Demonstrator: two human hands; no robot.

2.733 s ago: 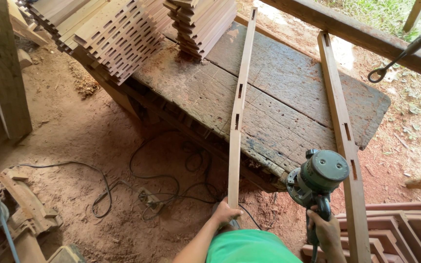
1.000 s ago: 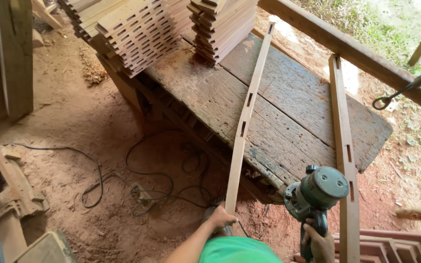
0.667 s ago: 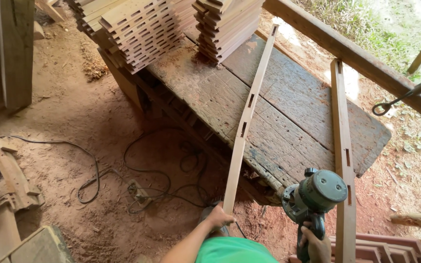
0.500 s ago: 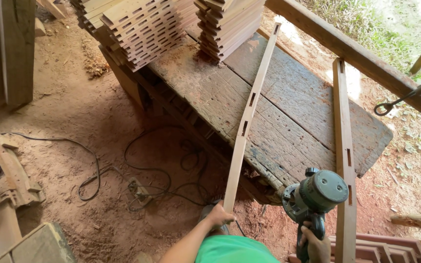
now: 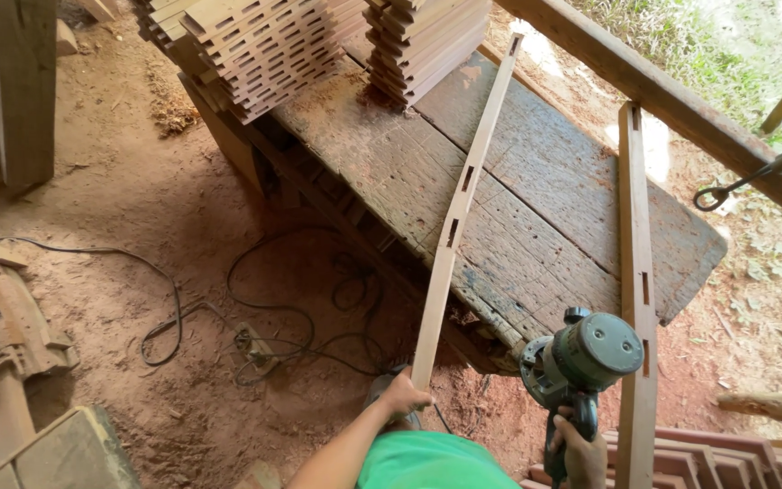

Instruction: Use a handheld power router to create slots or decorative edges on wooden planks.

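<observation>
Slat (image 5: 460,213), long and thin with two slots cut through its middle, lies slantwise across the bench (image 5: 536,217): its far end reaches the back edge beside a stack (image 5: 423,41) of cut pieces, and its near end overhangs the front edge. There the left hand (image 5: 404,397) takes it, fingers curled round the tip. Held so far from its middle, the slat looks light but whippy, likely to sag or swing; a hold nearer the slots would probably steady it, though the slots seem its weakest part. The right hand (image 5: 579,453) is wrapped tight on the grip of a green power tool (image 5: 581,362), which hangs off the front edge, probably heavy and top-weighted. A second slat (image 5: 637,272) crosses the right end of the bench. A cable (image 5: 255,335) loops over the dirt below.
</observation>
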